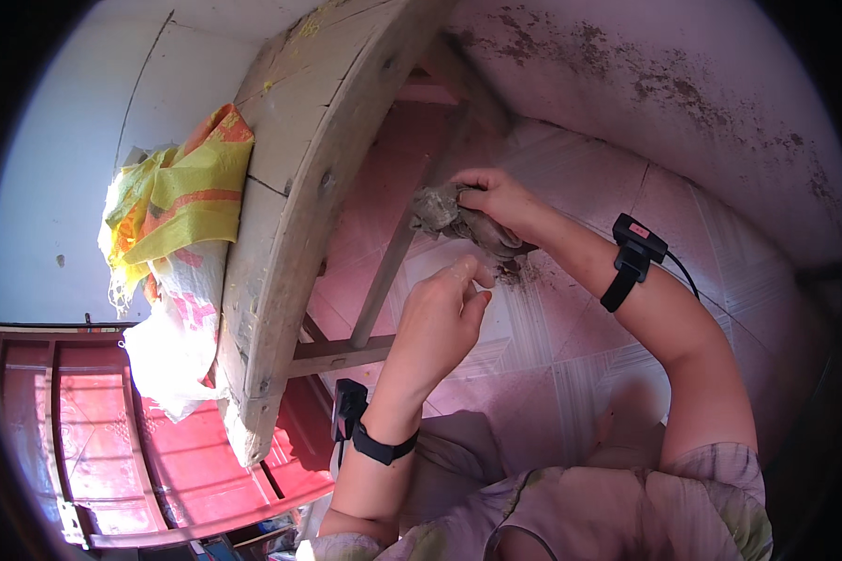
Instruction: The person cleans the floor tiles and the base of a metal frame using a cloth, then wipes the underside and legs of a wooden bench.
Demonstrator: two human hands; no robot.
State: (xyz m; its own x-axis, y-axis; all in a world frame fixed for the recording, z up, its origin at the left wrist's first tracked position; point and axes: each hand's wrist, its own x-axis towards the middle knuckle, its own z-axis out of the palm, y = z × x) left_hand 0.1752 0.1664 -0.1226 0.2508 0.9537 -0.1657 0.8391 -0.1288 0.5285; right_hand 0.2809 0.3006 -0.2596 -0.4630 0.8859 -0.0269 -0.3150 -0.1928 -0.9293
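Note:
My right hand [502, 203] grips a crumpled, dirty grey cloth rag [456, 217] above the tiled floor [463, 393]. The rag hangs in folds beneath the fingers. Closer to me and a little to the left, my left hand [442, 315] is held with curled fingers, its thumb apart from them and nothing visible in its grasp. A small patch of dark debris [512, 272] shows on the floor just below the rag, between the two hands. Part of that patch is hidden by the cloth and my right hand.
To the left stands a wooden table [309, 189], its legs joined by wooden bars [386, 280]. A yellow and white woven sack [189, 203] drapes over its top. Behind the floor rises a stained wall [645, 77]. Red panels [196, 470] lie at lower left.

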